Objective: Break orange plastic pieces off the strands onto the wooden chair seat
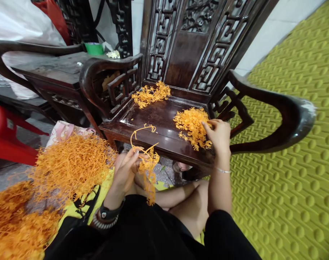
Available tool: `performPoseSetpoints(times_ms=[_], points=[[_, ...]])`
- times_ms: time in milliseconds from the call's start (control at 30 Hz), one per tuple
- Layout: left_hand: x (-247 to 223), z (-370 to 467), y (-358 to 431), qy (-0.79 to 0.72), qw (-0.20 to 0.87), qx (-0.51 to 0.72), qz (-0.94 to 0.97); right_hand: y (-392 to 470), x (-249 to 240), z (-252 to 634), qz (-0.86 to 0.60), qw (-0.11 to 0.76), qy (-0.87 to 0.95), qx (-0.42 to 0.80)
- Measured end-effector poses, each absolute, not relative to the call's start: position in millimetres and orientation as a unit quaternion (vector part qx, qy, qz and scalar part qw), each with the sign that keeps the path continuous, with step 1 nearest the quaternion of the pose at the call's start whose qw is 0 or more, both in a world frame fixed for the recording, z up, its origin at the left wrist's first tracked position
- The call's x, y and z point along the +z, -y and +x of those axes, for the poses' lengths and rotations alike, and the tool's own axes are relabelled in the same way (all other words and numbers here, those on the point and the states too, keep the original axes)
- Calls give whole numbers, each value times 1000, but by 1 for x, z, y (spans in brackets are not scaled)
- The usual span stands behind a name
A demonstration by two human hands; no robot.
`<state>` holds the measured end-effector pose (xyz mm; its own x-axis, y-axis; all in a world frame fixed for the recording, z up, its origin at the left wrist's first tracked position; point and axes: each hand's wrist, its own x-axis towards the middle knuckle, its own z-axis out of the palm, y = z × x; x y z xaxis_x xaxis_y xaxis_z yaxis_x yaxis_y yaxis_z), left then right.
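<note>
My left hand [126,171] is closed around a bunch of orange plastic sprue pieces [148,180], held in front of my lap. A thin curved strand rises from the fingers and part of the bunch dangles below them. My right hand [218,133] reaches to the right side of a heap of small orange pieces [191,124] on the dark wooden chair seat. Its thumb and fingers touch the heap's edge; whether they grip a piece is hidden. Farther back on the seat lies a second, flatter cluster of orange pieces [152,94].
A big pile of orange strands [75,166] lies at the left, with more orange heaps [23,231] nearer. The carved chair's curved armrest [278,104] bounds the right. A red stool [9,137], side table [53,68] and green container [94,48] stand left.
</note>
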<state>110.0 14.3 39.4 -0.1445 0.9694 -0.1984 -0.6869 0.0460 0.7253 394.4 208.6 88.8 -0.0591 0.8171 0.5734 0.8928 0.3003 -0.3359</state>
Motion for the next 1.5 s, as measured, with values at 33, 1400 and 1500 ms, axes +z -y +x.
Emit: performPoseSetpoints(times_ms=[33, 1400, 1500], points=[[39, 112, -16, -377, 611, 667, 197, -194, 93, 385, -559, 397, 727, -2], [49, 151, -10, -238, 828, 505, 57, -55, 80, 336, -310, 112, 922, 205], [51, 152, -6, -222, 849, 478, 31, -55, 77, 345, -262, 119, 929, 234]])
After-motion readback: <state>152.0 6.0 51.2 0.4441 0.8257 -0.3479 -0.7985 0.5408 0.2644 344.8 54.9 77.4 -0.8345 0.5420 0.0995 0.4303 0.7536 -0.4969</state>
